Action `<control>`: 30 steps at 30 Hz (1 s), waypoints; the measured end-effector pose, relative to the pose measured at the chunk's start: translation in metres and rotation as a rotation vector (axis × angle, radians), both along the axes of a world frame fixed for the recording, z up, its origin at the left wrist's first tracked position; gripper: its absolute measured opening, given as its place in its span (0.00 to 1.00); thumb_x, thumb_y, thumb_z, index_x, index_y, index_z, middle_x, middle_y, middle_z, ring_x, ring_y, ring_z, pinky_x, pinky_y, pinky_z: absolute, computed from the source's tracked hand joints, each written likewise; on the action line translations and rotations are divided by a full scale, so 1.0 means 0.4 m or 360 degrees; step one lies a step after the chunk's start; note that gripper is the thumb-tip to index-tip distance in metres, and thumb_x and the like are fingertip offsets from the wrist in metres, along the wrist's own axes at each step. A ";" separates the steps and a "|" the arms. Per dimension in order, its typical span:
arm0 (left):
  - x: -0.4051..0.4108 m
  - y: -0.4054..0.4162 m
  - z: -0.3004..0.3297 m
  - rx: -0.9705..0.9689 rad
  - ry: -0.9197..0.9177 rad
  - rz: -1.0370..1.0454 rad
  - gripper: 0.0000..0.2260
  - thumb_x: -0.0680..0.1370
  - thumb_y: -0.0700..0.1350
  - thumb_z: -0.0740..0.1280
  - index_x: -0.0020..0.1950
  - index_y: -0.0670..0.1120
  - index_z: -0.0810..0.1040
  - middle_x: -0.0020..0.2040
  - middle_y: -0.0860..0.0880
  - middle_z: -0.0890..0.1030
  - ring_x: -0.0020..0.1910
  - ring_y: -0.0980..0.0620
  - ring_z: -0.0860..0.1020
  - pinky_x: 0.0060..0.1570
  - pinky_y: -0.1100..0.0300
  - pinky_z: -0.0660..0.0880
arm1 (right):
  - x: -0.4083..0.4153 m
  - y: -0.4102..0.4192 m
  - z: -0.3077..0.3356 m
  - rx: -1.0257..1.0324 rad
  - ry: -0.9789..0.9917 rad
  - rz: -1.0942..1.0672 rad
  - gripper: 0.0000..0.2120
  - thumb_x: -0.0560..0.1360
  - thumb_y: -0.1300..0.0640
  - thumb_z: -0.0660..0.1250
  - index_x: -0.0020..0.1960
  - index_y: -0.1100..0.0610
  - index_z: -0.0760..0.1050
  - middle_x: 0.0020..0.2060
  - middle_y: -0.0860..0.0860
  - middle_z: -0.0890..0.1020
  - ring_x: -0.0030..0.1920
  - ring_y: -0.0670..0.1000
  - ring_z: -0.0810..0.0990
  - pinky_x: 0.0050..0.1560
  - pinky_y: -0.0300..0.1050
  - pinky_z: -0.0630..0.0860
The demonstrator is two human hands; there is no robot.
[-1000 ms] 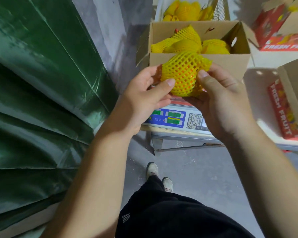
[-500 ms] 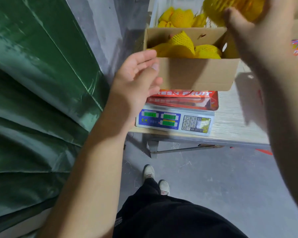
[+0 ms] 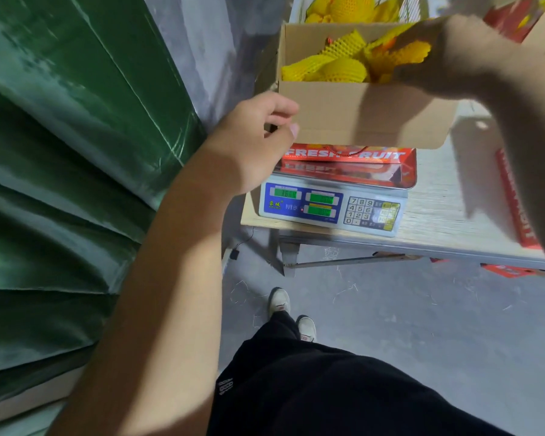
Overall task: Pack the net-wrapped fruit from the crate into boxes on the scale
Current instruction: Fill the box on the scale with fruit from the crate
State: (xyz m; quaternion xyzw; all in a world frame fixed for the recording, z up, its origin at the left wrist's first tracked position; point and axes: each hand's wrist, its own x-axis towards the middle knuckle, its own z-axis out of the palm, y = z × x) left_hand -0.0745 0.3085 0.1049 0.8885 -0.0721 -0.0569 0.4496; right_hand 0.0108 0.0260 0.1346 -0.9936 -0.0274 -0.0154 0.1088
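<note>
R hand [image 3: 460, 58] is held over the open cardboard box [image 3: 359, 111], at its right side; a net-wrapped fruit [image 3: 400, 53] is gripped in its curled fingers, just above the fruit already packed. The hand is motion-blurred, so finger detail can't be made out. L hand [image 3: 258, 133] is placed at the box's near-left corner, fingers loosely curled, thumb close to the cardboard wall; whether the box is actually touched can't be told, and nothing is held in it.

Inside the box, several more yellow-netted fruit [image 3: 343, 69] are packed, approx. to rim level. The box is seated on a red "FRESH FRUIT" carton [image 3: 350, 155], which lies on the pan of the scale [image 3: 331, 206] directly below the box; green displays and a keypad are seen on the scale's front. Scale and box are carried by the tabletop [image 3: 434, 212]. Behind the box, a white crate [image 3: 296, 7] w/ more netted fruit is partly seen. Right of the box, a second red-printed box [image 3: 516, 196] lies on the tabletop. Left of the box, green sheeting [image 3: 60, 152] is draped. Below the box, grey floor [image 3: 422, 309], dark trousers and two light shoes [image 3: 291, 313] are seen.
</note>
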 end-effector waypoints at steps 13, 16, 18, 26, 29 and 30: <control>0.029 -0.016 0.003 0.0001 -0.0036 0.0028 0.13 0.84 0.49 0.67 0.68 0.55 0.79 0.58 0.60 0.81 0.57 0.63 0.80 0.54 0.72 0.72 | 0.041 -0.035 -0.008 0.0220 -0.0187 0.0054 0.21 0.79 0.52 0.67 0.70 0.56 0.75 0.65 0.61 0.78 0.62 0.64 0.79 0.61 0.59 0.76; 0.038 -0.020 0.007 0.0016 -0.0038 0.0023 0.13 0.84 0.49 0.66 0.69 0.55 0.79 0.59 0.60 0.81 0.57 0.64 0.79 0.52 0.74 0.71 | 0.057 -0.045 -0.017 0.0279 -0.0231 0.0051 0.21 0.78 0.53 0.67 0.70 0.56 0.75 0.66 0.62 0.75 0.62 0.64 0.78 0.62 0.60 0.76; 0.046 -0.025 0.010 0.0034 -0.0058 0.0011 0.13 0.85 0.49 0.66 0.69 0.54 0.79 0.59 0.59 0.81 0.57 0.65 0.79 0.50 0.78 0.71 | 0.073 -0.051 -0.024 0.0325 -0.0235 0.0028 0.25 0.78 0.51 0.68 0.73 0.55 0.70 0.69 0.62 0.72 0.64 0.64 0.76 0.65 0.60 0.75; 0.062 0.004 -0.010 -0.0036 -0.0084 -0.0002 0.13 0.84 0.49 0.66 0.69 0.52 0.79 0.59 0.59 0.82 0.56 0.65 0.80 0.53 0.76 0.72 | 0.164 -0.040 -0.048 0.0158 0.0135 0.0050 0.52 0.71 0.47 0.79 0.83 0.51 0.50 0.76 0.65 0.66 0.73 0.70 0.67 0.73 0.63 0.67; 0.096 0.013 -0.020 -0.0122 -0.0085 0.0015 0.13 0.83 0.50 0.66 0.68 0.53 0.80 0.58 0.59 0.82 0.56 0.66 0.81 0.54 0.73 0.74 | 0.206 -0.021 -0.046 0.0024 0.0258 0.0029 0.43 0.68 0.40 0.78 0.78 0.45 0.64 0.69 0.63 0.70 0.66 0.70 0.75 0.69 0.61 0.73; 0.112 0.013 -0.022 -0.0153 -0.0080 0.0021 0.13 0.83 0.50 0.66 0.67 0.54 0.80 0.58 0.60 0.83 0.56 0.66 0.81 0.55 0.71 0.75 | 0.215 -0.014 -0.047 -0.0034 0.0254 0.0008 0.39 0.68 0.36 0.76 0.75 0.43 0.67 0.65 0.62 0.70 0.62 0.70 0.76 0.68 0.61 0.74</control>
